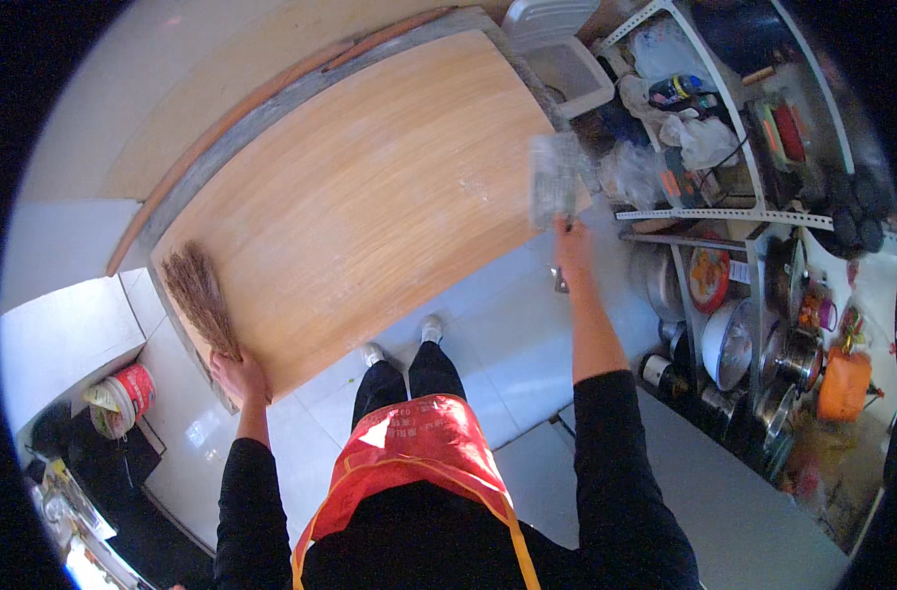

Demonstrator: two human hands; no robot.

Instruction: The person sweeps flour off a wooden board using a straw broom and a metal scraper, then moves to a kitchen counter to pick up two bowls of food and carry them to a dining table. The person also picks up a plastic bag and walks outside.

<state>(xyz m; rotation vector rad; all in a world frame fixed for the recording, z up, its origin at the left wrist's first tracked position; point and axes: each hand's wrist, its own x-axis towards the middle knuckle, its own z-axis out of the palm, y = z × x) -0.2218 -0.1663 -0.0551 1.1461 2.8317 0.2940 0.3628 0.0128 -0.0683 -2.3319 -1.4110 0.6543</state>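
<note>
My left hand [240, 377] grips the bound end of a straw hand brush [198, 295]. The brush's bristles lie on the left end of a large wooden board [360, 192]. At the board's right end, my right hand [572, 247] is closed around the handle of a cleaver [554, 181]. Its wide rectangular blade is blurred and looks whitish, and I cannot tell whether it touches the wood. Faint pale powder marks the board's surface, more densely near the right side.
Long wooden rods [227, 151] lie along the board's back edge by the wall. An opened plastic bin [570, 74] stands beyond the right corner. Metal shelving [721, 214] with bags, basins and pots lines the right. A red-and-white bucket [133, 394] sits at left.
</note>
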